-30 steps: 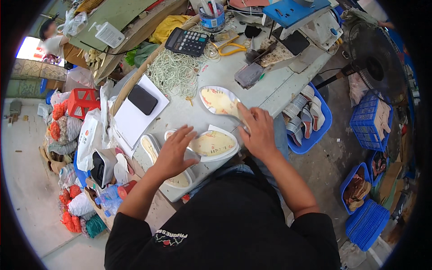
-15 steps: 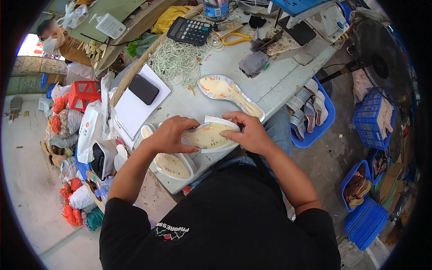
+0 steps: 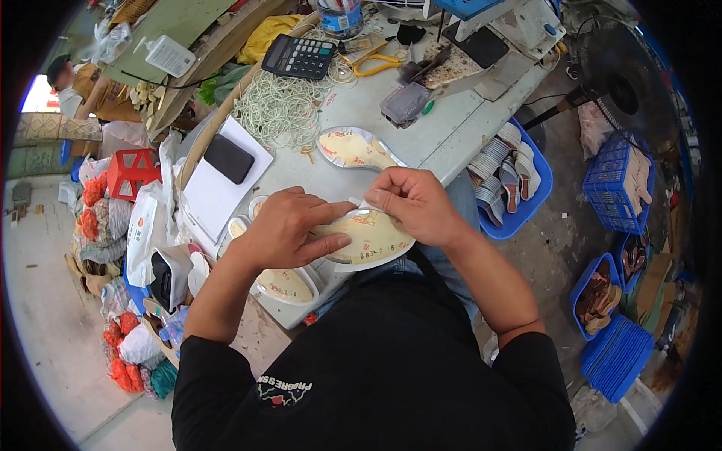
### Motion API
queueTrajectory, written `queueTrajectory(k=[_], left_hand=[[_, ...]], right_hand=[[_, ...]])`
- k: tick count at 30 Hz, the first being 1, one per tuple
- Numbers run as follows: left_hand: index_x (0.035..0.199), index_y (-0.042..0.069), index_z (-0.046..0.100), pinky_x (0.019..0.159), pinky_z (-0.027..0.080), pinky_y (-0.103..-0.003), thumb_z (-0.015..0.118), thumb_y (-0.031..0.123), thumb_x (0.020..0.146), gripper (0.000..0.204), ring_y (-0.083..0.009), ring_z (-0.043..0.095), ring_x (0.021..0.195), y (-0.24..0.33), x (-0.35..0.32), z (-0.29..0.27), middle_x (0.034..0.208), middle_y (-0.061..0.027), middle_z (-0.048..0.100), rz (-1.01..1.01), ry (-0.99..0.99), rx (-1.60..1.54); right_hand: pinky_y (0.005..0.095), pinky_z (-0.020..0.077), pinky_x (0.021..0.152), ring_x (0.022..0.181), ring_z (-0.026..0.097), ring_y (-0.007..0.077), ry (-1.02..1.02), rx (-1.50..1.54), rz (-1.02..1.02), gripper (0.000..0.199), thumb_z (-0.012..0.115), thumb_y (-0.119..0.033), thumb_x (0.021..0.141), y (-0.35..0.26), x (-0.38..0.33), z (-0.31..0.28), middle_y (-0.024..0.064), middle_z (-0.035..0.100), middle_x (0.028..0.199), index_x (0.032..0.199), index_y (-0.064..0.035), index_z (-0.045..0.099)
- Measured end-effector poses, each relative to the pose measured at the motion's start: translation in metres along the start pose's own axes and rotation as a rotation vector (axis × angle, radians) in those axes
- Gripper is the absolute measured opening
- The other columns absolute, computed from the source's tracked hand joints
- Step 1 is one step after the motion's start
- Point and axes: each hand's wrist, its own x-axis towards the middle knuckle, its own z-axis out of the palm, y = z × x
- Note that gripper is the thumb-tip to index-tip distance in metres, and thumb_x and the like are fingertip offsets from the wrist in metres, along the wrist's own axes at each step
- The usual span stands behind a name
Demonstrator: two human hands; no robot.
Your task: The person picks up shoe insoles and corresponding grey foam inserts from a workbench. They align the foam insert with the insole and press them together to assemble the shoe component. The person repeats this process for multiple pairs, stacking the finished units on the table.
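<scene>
A cream shoe insole (image 3: pixel 368 246) with red print and a white edge is between my hands, over the table's near edge. My left hand (image 3: pixel 289 227) grips its left end, thumb across the top face and fingers along the far edge. The fingertips of my right hand (image 3: pixel 415 203) are pinched on the far edge, close to my left fingertips, where a bit of white edging shows. Another white-rimmed insole (image 3: pixel 352 146) lies beyond on the table, partly behind my right hand. More insoles (image 3: pixel 287 284) lie at the near left corner, partly under my left wrist.
Farther back on the table are tangled pale elastic cord (image 3: pixel 282 109), a calculator (image 3: pixel 299 56), yellow-handled pliers (image 3: pixel 377 65) and a clear box (image 3: pixel 406 103). At left, a phone (image 3: pixel 229 158) rests on paper. A blue basin of shoes (image 3: pixel 541 195) and a fan (image 3: pixel 620 90) stand right.
My right hand has moved in toward my left and now pinches the far edge instead of pressing its thumb on the face. The insole has turned and tilted, baring more of its right end.
</scene>
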Motion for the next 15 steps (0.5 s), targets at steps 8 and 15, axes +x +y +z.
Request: queueTrajectory(k=[8, 15], left_hand=[[0.122, 0.005, 0.074, 0.068, 0.046, -0.041, 0.081, 0.033, 0.086, 0.045, -0.0312, 0.063, 0.07, 0.015, 0.006, -0.006, 0.074, -0.0119, 0.066, -0.042, 0.1, -0.066], [0.117, 0.002, 0.074, 0.071, 0.053, -0.033, 0.078, 0.028, 0.095, 0.035, -0.0191, 0.071, 0.078, -0.013, -0.003, 0.031, 0.086, -0.0092, 0.074, -0.436, 0.168, -0.53]], right_hand=[[0.0394, 0.0541, 0.077, 0.087, 0.07, 0.0289, 0.244, -0.779, -0.827, 0.017, 0.08, -0.017, 0.089, -0.004, -0.032, 0.014, 0.0107, 0.076, 0.107, 0.1, -0.0043, 0.076], [0.0421, 0.0467, 0.099, 0.123, 0.057, 0.0321, 0.507, -0.707, -0.696, 0.037, 0.081, -0.016, 0.087, -0.017, -0.039, 0.005, 0.0184, 0.066, 0.133, 0.119, -0.0008, 0.071]])
